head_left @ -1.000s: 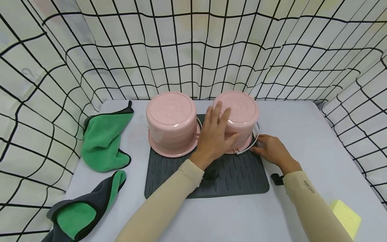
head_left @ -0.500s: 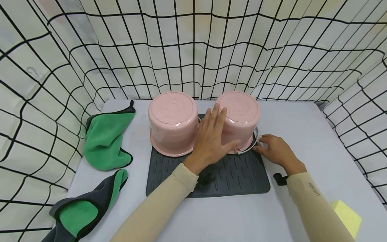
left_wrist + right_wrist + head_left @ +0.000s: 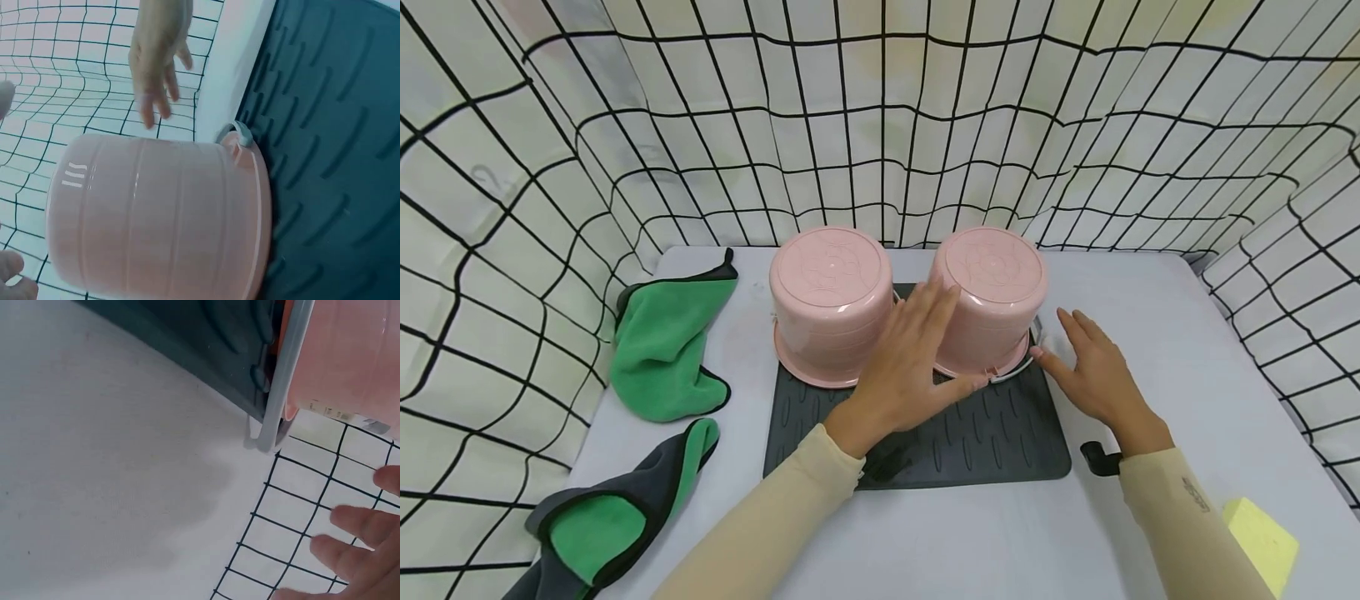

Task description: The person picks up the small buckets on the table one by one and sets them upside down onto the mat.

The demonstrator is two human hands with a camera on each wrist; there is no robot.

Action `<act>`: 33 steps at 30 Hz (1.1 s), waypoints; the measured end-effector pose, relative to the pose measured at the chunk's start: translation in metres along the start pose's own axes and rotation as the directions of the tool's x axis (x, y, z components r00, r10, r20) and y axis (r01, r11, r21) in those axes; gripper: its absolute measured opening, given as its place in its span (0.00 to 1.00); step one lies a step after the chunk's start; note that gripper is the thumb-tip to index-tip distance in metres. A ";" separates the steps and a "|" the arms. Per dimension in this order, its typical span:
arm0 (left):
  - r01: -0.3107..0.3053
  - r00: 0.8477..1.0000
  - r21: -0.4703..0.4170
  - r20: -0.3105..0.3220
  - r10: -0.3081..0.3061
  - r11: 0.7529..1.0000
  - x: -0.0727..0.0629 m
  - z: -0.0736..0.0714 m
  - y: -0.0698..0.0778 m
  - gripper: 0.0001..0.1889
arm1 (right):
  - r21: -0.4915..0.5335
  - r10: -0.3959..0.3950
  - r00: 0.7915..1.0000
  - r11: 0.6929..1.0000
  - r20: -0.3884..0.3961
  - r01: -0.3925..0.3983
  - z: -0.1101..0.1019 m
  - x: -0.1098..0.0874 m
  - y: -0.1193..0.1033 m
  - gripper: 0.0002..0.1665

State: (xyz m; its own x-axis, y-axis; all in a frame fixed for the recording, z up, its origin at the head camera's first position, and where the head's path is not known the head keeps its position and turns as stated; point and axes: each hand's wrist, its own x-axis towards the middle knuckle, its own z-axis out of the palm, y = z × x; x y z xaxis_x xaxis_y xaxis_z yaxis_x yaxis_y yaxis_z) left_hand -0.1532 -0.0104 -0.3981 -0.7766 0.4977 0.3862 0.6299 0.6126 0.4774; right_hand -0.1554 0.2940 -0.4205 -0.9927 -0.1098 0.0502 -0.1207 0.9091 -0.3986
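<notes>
Two pink buckets stand upside down, side by side, on a dark ribbed mat [image 3: 977, 442]. My left hand [image 3: 887, 375], fingers straight, is in front of the right bucket [image 3: 992, 292] and overlaps both it and the left bucket [image 3: 831, 292] in the head view. To the right of the right bucket, my right hand [image 3: 1097, 375] has its fingers spread and holds nothing. That bucket's pale handle [image 3: 284, 381] lies low around its rim, past the mat's edge. The left wrist view shows the right bucket's ribbed side and the handle joint [image 3: 240, 134].
A green cloth [image 3: 666, 350] with black edging lies at the left, and a folded green-and-grey cloth [image 3: 598, 533] is nearer the front. A yellow sponge-like block [image 3: 1262, 542] sits at the right front. Black wire mesh [image 3: 880, 125] encloses the white table's back and sides.
My right hand has let go of the bucket handle and opened beside it. My left hand has slid down and left from the bucket's top towards its front side.
</notes>
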 end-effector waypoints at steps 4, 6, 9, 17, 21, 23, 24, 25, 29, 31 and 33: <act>-0.033 0.999 0.023 0.022 0.032 0.999 -0.020 -0.009 -0.003 0.56 | 0.014 0.018 1.000 1.000 -0.012 -0.018 -0.003 -0.007 -0.004 0.54; -0.042 0.999 0.034 0.022 0.041 0.999 -0.031 -0.017 -0.005 0.57 | 0.009 0.031 0.999 0.999 -0.008 -0.031 -0.003 -0.011 -0.005 0.54; -0.046 0.999 0.046 -0.025 0.047 0.998 -0.045 -0.031 -0.007 0.54 | -0.004 0.050 0.999 0.999 -0.004 -0.050 -0.005 -0.015 -0.007 0.56; 0.057 0.990 0.178 -0.139 -0.032 0.982 -0.076 -0.064 -0.022 0.55 | -0.025 0.060 0.997 0.998 -0.049 -0.061 -0.008 -0.024 -0.009 0.60; 0.172 0.983 0.248 -0.111 -0.148 0.953 -0.092 -0.077 -0.030 0.57 | -0.052 0.066 0.996 0.996 -0.066 -0.069 -0.009 -0.026 -0.007 0.61; 0.235 0.971 0.253 -0.096 -0.217 0.939 -0.099 -0.083 -0.035 0.58 | -0.066 0.073 0.995 0.995 -0.068 -0.078 -0.010 -0.028 -0.006 0.61; 0.264 0.964 0.258 -0.092 -0.248 0.930 -0.102 -0.085 -0.039 0.59 | -0.074 0.078 0.995 0.994 -0.067 -0.083 -0.011 -0.028 -0.005 0.61; 0.291 0.957 0.261 -0.088 -0.277 0.920 -0.105 -0.087 -0.043 0.59 | -0.081 0.083 0.994 0.993 -0.067 -0.088 -0.011 -0.029 -0.005 0.61; 0.379 0.924 0.290 -0.077 -0.374 0.879 -0.116 -0.091 -0.059 0.62 | -0.105 0.102 0.993 0.989 -0.055 -0.107 -0.011 -0.031 -0.002 0.63; 0.405 0.912 0.299 -0.070 -0.403 0.864 -0.121 -0.091 -0.065 0.63 | -0.108 0.108 0.993 0.988 -0.047 -0.112 -0.010 -0.031 0.000 0.63; 0.420 0.905 0.302 -0.062 -0.422 0.856 -0.126 -0.091 -0.070 0.63 | -0.111 0.112 0.993 0.987 -0.038 -0.116 -0.009 -0.031 0.001 0.64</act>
State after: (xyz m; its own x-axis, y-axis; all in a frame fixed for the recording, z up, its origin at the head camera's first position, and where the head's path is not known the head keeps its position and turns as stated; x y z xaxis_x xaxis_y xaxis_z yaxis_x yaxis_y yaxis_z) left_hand -0.0993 -0.1722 -0.4082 -0.9683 0.1538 0.1966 0.2134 0.9187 0.3323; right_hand -0.1244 0.3018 -0.4140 -0.9992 0.0083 0.0401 -0.0040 0.9548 -0.2972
